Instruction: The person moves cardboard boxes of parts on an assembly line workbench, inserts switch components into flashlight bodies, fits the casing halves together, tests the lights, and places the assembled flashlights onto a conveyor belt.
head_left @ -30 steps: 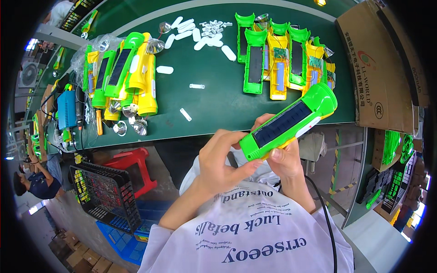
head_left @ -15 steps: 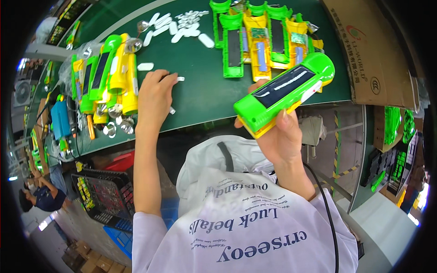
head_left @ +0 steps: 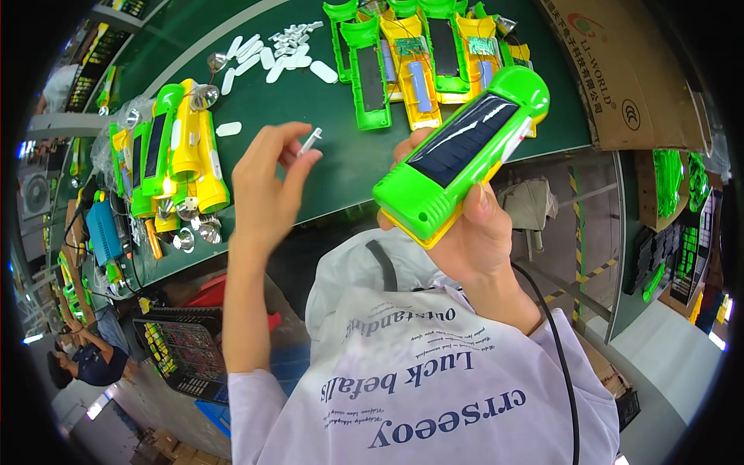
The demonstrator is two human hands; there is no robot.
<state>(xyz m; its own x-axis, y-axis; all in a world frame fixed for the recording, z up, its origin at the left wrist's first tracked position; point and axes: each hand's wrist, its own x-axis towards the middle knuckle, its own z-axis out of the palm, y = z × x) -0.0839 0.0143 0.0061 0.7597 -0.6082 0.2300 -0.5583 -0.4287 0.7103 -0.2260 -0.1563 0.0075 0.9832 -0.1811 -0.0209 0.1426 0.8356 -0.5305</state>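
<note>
My right hand (head_left: 482,232) is wrapped round a flashlight (head_left: 465,151) with a green upper shell, a yellow underside and a dark solar panel. The lamp end points up and to the right, and a white strip shows along its side. My left hand (head_left: 267,182) pinches a small white plastic piece (head_left: 310,141) between thumb and fingers, above the green table (head_left: 329,174). Just beyond that hand, a white oval piece (head_left: 229,129) lies on the table. More loose white pieces (head_left: 291,50) are scattered at the far side.
Opened green and yellow flashlight shells (head_left: 415,62) with circuit boards and blue batteries lie behind the flashlight. A stack of flashlight bodies (head_left: 182,147) with loose reflectors stands at left. A cardboard box (head_left: 612,77) borders the right. A black crate (head_left: 182,349) is below the table; another person (head_left: 97,360) is far left.
My left hand has lifted the small white piece off the table and turned it upright. The flashlight in my right hand has shifted slightly left and tilted more steeply.
</note>
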